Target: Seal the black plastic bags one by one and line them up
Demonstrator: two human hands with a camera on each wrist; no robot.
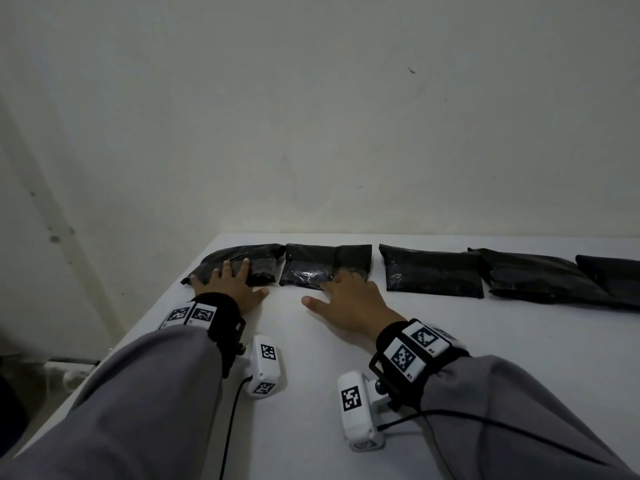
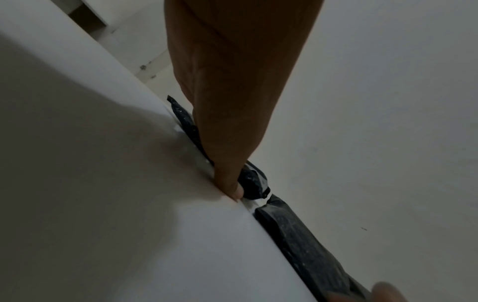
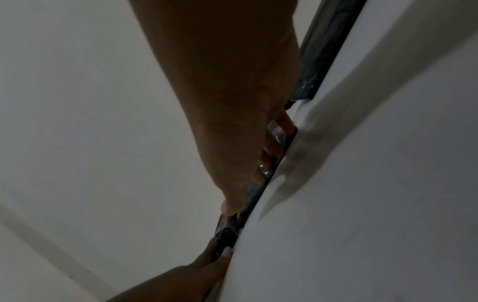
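Five black bags (image 1: 433, 271) in a row along the far edge of a white surface (image 1: 311, 427), left hand (image 1: 228, 285) flat, fingers spread, on the leftmost bag (image 1: 256, 259), right hand (image 1: 349, 303) likewise flat on the second bag (image 1: 311, 261).

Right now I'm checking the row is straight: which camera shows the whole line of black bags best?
The head view: five bags lie along the table's far edge. The wrist views show only edge-on slivers of bags beside each hand.

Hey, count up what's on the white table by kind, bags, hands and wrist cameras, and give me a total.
Black plastic bags: 5
Hands: 2, left hand, right hand
White wrist cameras: 2
Total: 9
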